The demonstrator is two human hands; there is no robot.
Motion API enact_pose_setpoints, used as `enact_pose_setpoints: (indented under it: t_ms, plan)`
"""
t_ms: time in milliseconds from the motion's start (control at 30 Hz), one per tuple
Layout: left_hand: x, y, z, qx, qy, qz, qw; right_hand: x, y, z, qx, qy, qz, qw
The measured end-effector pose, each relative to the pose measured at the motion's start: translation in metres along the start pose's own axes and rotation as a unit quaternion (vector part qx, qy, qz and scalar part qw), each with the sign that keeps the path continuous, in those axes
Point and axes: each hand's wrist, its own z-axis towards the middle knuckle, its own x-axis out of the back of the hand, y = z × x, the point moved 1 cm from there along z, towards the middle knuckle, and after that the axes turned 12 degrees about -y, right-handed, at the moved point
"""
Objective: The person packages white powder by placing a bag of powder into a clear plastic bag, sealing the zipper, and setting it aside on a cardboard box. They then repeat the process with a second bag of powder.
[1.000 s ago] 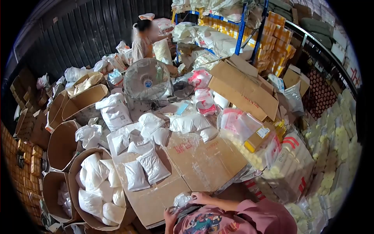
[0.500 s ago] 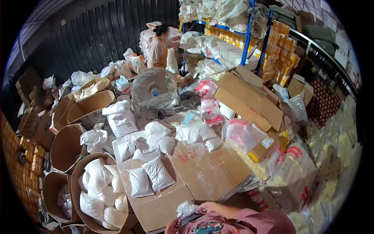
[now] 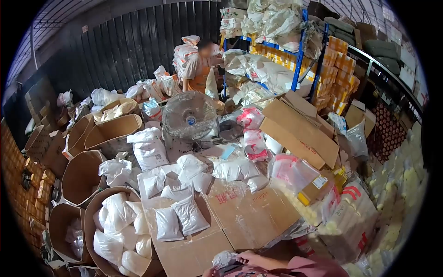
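At the bottom edge of the head view, my right hand (image 3: 249, 258) is closed on a crumpled clear plastic bag (image 3: 224, 259). Only a sliver of my left hand (image 3: 208, 273) shows beside the bag, its fingers hidden by the frame edge. Something dark lies between the hands, too small to name. Just beyond them is a worktop covered with flattened cardboard (image 3: 244, 217). Two filled white bags (image 3: 190, 216) lie side by side on it. Farther back is a loose cluster of several more white bags (image 3: 234, 169).
An open carton of filled white bags (image 3: 121, 214) stands at the left, with more open cartons (image 3: 83, 177) behind. A fan (image 3: 190, 115) stands beyond the worktop. Wrapped packs (image 3: 346, 221) and a large cardboard box (image 3: 300, 134) crowd the right. Another person (image 3: 198, 69) stands near shelving.
The view has tilted slightly, so the scene sits lower and farther right, with less of my hands and sleeve showing. The bag stays at my right hand. The person behind has shifted their head.
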Motion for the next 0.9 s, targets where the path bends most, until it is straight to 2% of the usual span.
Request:
enact_pose_setpoints:
  t_ms: [67,167,200,267,333,367,467,500,600,633,700,800,867,900]
  plan:
    - [-0.005,-0.001,0.003,0.007,0.0,-0.025,1.0,-0.005,-0.006,-0.027,0.034,-0.024,0.063,0.997]
    - [-0.007,-0.006,0.006,0.013,0.004,-0.061,0.998,0.005,0.007,-0.023,-0.007,0.093,-0.023,0.995]
    - [-0.006,-0.002,0.01,0.011,0.002,-0.07,0.997,0.04,0.034,0.02,0.029,0.036,0.059,0.997]
    - [-0.009,0.002,0.018,0.011,0.0,-0.106,0.994,0.025,0.013,-0.005,0.081,0.051,0.037,0.995]
    - [-0.007,0.003,0.027,0.011,0.0,-0.154,0.988,0.033,0.003,0.008,0.088,0.082,0.005,0.993]
    - [-0.008,0.009,0.032,0.01,-0.003,-0.183,0.983,0.037,-0.008,0.016,0.109,0.066,0.047,0.991]
    - [-0.013,0.031,0.051,0.007,-0.012,-0.254,0.967,0.005,-0.072,-0.029,0.169,0.086,0.012,0.982]
    - [-0.063,0.074,0.028,-0.011,0.024,-0.207,0.978,0.003,-0.088,-0.033,0.19,0.078,0.005,0.979]
    - [-0.086,0.103,0.033,-0.047,-0.033,-0.079,0.995,0.006,-0.115,-0.035,0.24,0.065,-0.035,0.968]
    - [-0.106,0.122,0.029,-0.053,-0.016,-0.044,0.997,0.007,-0.121,-0.035,0.254,0.068,-0.061,0.963]
    - [-0.095,0.115,0.045,-0.057,-0.015,0.029,0.998,0.018,-0.124,-0.02,0.275,0.051,-0.091,0.956]
    - [-0.075,0.101,0.08,-0.051,0.008,0.088,0.995,0.039,-0.102,0.013,0.232,0.075,-0.107,0.964]
    - [-0.037,0.062,0.107,-0.025,0.064,0.137,0.988,0.065,-0.076,0.044,0.19,0.083,-0.155,0.966]
    - [-0.038,0.06,0.102,-0.014,0.051,0.14,0.989,0.071,-0.066,0.048,0.188,0.089,-0.196,0.958]
